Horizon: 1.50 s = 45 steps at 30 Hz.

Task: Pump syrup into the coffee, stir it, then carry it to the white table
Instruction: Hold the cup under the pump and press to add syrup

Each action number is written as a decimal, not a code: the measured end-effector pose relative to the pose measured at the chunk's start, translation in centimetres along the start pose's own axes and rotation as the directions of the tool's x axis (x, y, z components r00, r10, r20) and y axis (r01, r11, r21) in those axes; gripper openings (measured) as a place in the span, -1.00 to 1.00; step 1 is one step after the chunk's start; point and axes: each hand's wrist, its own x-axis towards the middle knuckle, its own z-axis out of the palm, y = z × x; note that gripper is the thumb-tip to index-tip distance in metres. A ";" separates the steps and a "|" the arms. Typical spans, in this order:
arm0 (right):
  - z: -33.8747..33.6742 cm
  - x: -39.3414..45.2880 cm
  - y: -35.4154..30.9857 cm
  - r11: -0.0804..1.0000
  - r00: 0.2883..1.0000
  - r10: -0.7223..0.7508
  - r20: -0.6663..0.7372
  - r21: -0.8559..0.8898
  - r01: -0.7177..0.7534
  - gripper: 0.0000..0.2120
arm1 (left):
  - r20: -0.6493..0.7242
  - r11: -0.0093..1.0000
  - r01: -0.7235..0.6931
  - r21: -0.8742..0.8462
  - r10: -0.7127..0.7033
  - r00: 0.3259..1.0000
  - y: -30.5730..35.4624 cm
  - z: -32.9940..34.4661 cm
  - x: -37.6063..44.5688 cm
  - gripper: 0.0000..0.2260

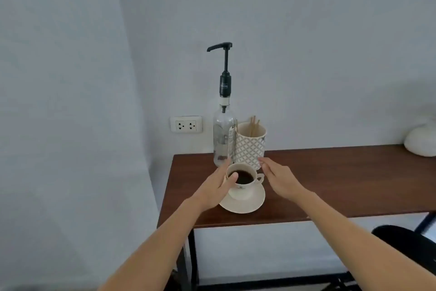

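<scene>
Small coffee corner in a home or office room, which of the two cannot be told. A dark wooden table (330, 179) on a black metal frame stands against plain pale walls with a double wall socket (186, 124). On it stand a pump syrup bottle (223, 135), a patterned cup of wooden stirrers (250, 143) and a coffee cup (244, 181) on a saucer (243, 203).

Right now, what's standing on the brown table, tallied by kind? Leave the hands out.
Pump bottle: 1
Coffee cup: 1
Saucer: 1
Patterned holder with wooden stir sticks: 1
White rounded object, cut off at the right edge: 1
Total: 5 on the brown table. The sticks are too blurred to count.
</scene>
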 end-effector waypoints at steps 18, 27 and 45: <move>1.8 2.6 3.7 0.895 0.990 -0.103 0.101 0.444 0.048 -0.68 | -0.557 0.998 -0.010 -0.068 -0.029 0.830 0.1 6.3 2.3 -0.23; -4.6 6.2 -4.1 0.871 0.960 -0.278 0.021 0.428 0.242 -0.72 | -0.618 1.000 -0.030 -0.010 0.017 0.786 5.3 -1.6 3.8 -0.29; -10.9 20.6 -21.2 0.666 0.965 -0.003 -0.262 0.720 0.197 -0.50 | -0.664 0.999 0.006 -0.034 -0.027 0.747 12.1 -16.9 11.5 -0.18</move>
